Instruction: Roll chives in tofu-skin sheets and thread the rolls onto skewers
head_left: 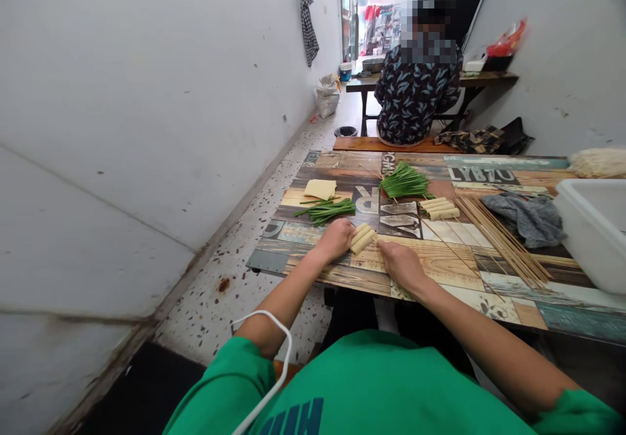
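On the table (440,272), the left hand (336,239) grips two rolls (362,238); the right hand (401,264) pinches a skewer's end. A few finished rolls (439,209) lie beyond; chives (403,180), sheets (320,189) and skewers (503,239) remain.

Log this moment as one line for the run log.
left hand: on rolls | right hand: at rolls' end | skewers: right, loose | chives: behind rolls | table
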Motion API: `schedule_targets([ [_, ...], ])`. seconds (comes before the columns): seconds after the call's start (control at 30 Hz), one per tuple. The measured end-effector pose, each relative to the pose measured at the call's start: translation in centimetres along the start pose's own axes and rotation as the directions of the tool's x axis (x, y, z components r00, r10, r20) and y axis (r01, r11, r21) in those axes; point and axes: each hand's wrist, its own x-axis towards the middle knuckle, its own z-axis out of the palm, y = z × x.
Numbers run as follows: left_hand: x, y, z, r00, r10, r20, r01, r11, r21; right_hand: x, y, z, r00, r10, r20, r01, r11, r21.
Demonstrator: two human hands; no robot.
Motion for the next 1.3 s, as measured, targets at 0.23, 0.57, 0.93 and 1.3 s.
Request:
schedule_targets([
  [0.23, -1.6, 2.9, 0.6, 0.979, -0.157, -0.13, 0.173, 0.978, 0.12, -0.7, 0.1, 0.3, 0.999, 0.019, -0.028, -0.017, 0.998, 0.054],
  [0.57, 5.1, 11.1, 2.9, 0.974, -0.159, -0.159, 0.166, 0.986, 0.031, -4.6, 8.7, -1.3, 0.945, 0.119, -0.306, -0.129, 0.992, -0.012],
  [0.93, 3.3, 13.6, 5.0, 0.985, -0.145, -0.091, 0.136, 0.986, -0.092, -2.0, 12.5, -3.5, 0.919, -0.127, -0.373, 0.063, 0.982, -0.178],
  [1.3, -4.6, 3.6, 1.1, 0.904, -0.352, -0.244, 0.305, 0.929, -0.211, 14.5, 10.5, -6.5, 0.958, -0.016, -0.285, -0.017, 0.994, -0.111],
])
